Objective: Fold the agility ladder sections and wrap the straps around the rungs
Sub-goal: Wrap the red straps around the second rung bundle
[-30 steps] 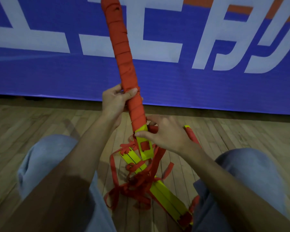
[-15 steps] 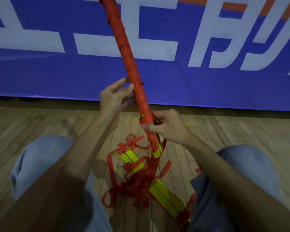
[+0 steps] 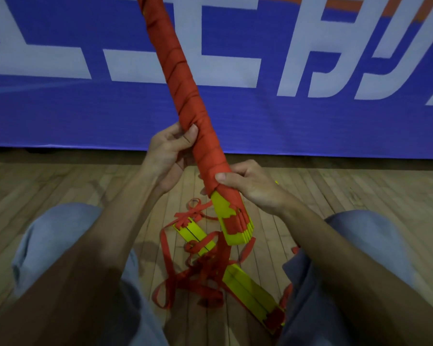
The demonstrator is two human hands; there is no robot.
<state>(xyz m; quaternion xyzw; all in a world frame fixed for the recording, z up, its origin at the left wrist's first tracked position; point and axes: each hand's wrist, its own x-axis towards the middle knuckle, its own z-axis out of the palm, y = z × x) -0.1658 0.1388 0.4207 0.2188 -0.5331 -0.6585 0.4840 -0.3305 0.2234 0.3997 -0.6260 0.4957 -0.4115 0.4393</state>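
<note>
Left hand (image 3: pixel 169 156), fingers spread half a second ago, now curled round wrapped rung bundle (image 3: pixel 185 96), thumb pressed on red strap winding.

Head view: bundle held off floor, slanting up and left to top edge, in front of blue banner (image 3: pixel 98 116). Right hand (image 3: pixel 248 186) grips bundle lower down, at bottom edge of winding, thumb across front. Bare yellow rung ends (image 3: pixel 235 231) stick out just below right hand. Loose red straps (image 3: pixel 198 273) lie tangled on wooden floor (image 3: pixel 60 186) between knees, over further yellow rungs (image 3: pixel 248 288) lying flat.

Rung bundle (image 3: pixel 185 96) above loose straps (image 3: pixel 198 275)
</note>
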